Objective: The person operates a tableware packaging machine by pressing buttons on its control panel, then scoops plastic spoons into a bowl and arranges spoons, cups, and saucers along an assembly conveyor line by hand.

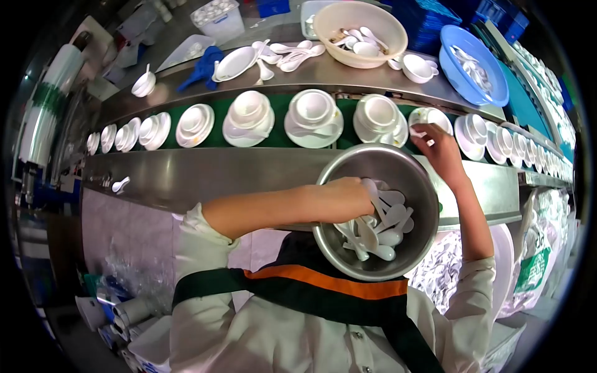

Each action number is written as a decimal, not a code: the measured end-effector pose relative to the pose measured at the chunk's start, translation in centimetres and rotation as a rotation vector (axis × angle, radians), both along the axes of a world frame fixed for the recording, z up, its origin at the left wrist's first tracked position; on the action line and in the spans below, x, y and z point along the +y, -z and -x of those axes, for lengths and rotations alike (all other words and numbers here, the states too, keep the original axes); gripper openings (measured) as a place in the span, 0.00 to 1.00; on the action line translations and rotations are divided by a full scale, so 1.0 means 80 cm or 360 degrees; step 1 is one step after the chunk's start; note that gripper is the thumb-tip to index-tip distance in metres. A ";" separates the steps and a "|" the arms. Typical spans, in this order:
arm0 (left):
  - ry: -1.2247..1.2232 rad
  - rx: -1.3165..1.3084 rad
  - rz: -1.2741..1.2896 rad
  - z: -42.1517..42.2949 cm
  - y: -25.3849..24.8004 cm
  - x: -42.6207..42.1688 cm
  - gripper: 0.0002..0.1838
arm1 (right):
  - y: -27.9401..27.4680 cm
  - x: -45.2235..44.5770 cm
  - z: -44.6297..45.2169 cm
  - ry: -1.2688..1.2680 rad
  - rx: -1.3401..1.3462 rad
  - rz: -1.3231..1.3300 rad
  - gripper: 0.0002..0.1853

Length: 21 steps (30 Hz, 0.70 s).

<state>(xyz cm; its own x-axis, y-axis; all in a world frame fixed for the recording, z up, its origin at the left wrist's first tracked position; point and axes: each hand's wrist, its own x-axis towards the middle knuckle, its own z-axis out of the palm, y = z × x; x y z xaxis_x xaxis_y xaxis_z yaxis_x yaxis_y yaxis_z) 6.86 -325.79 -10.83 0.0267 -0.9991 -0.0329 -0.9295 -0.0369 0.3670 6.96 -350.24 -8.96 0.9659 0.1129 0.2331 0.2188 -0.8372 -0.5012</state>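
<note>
A round steel bowl (425, 245) holding several white spoons (390, 214) stands at the near edge of the steel counter. My left hand (349, 199) reaches into it over the spoons; its fingertips are hidden, so its grip cannot be made out. My right hand (437, 146) is above the green conveyor belt (278, 140), fingers bent together at the edge of a white dish set (430, 116). What lies between those fingers is too small to tell. Just left of it sits a stacked bowl, plate and spoon set (379, 115).
Sets of white dishes line the belt on both sides. Behind it, a steel shelf (286, 78) carries a cream basin (360, 59), a blue basin (491, 93), an oval dish (237, 63), loose spoons and a blue cloth (204, 68). One spoon (120, 184) lies at the counter's left.
</note>
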 end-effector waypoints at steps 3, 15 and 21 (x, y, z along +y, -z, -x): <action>-0.0079 0.0529 0.0100 -0.007 0.004 0.004 0.04 | -0.013 0.018 0.048 -0.0618 0.0118 0.0346 0.20; -0.0843 0.2152 0.0693 -0.108 -0.010 -0.051 0.11 | 0.005 -0.023 0.109 -0.0519 0.0362 0.0716 0.10; -0.1378 0.1757 0.0839 -0.175 0.059 -0.090 0.18 | -0.016 -0.128 0.073 0.0332 0.0116 0.0258 0.10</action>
<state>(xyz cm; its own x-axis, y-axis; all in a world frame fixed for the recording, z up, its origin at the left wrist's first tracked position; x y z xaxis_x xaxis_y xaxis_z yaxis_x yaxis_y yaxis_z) 20.88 -333.01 -15.52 0.8029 -0.5906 -0.0810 0.0568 -0.0595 0.9966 1.14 -360.45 -7.68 0.9857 -0.0600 0.1573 0.0015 -0.9311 -0.3649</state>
